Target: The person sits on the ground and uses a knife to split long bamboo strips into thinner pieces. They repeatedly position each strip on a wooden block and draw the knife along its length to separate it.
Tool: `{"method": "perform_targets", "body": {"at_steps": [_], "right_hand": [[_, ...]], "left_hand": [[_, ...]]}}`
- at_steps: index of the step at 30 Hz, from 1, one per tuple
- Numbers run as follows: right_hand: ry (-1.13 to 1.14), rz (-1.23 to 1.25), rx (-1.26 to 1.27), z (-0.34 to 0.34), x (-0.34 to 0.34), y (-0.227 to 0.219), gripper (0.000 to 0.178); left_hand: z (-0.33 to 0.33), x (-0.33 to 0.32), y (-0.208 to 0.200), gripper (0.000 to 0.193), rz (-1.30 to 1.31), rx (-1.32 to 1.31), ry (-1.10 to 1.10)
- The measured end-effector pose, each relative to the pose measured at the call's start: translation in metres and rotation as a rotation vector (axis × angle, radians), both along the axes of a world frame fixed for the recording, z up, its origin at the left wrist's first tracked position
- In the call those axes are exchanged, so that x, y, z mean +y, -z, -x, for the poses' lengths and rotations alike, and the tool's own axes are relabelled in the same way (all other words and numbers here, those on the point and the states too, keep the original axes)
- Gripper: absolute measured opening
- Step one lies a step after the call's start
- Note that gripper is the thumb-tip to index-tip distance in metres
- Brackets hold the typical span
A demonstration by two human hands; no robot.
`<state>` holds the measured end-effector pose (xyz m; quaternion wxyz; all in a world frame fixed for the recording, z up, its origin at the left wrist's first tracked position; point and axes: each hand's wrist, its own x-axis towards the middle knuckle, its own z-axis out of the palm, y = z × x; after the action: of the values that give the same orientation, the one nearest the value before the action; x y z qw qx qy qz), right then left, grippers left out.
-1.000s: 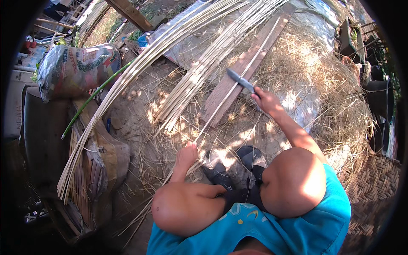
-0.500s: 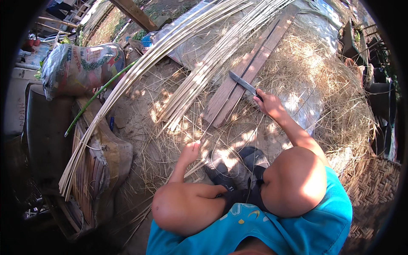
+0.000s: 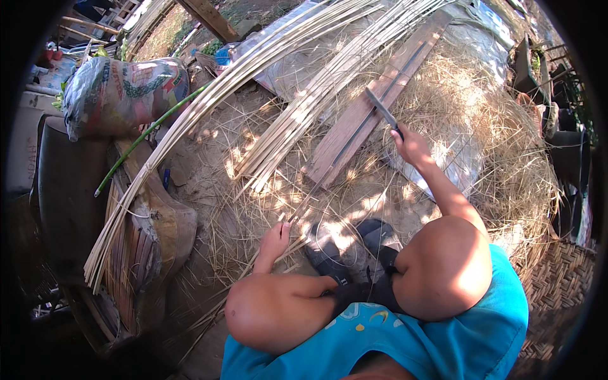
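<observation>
My right hand [image 3: 413, 147] is closed around the dark handle of a knife [image 3: 382, 107], whose blade lies slantwise over a long wooden board [image 3: 347, 130]. My left hand [image 3: 274, 242], closed and low beside my left knee, grips the near end of a thin strip [image 3: 303, 206]. From there the strip runs up toward the board's near end; a dark line continues along the board and under the blade. Left of the board lies a bundle of pale, split strips [image 3: 297, 126].
Another long bundle of strips [image 3: 183, 126] arches over a worn wooden block [image 3: 171, 231] at left, beside a green stalk [image 3: 140, 140] and a stuffed sack [image 3: 123, 95]. Curly shavings [image 3: 500, 126] heap up at right, above a woven mat [image 3: 560, 278]. My shoes [image 3: 326, 244] are near the board.
The knife and my right hand have moved away from me and slightly right along the board. My left hand has drawn back, down and to the left, still gripping the strip.
</observation>
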<state>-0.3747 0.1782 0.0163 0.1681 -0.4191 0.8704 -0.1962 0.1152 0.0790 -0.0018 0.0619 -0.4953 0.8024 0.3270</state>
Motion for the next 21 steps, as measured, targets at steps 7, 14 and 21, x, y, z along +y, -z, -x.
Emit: {"method": "perform_targets", "body": {"at_steps": [7, 14, 21], "right_hand": [[-0.442, 0.000, -0.105, -0.096, 0.029, 0.018, 0.045], [0.098, 0.010, 0.212, 0.095, 0.015, 0.040, 0.041], [-0.227, -0.092, -0.035, -0.076, 0.025, 0.024, 0.048]], "left_hand": [[0.051, -0.017, 0.002, 0.039, 0.099, -0.118, 0.234], [0.019, -0.011, -0.005, 0.047, -0.023, -0.013, 0.141], [-0.046, -0.022, 0.018, 0.062, -0.335, 0.105, -0.126]]}}
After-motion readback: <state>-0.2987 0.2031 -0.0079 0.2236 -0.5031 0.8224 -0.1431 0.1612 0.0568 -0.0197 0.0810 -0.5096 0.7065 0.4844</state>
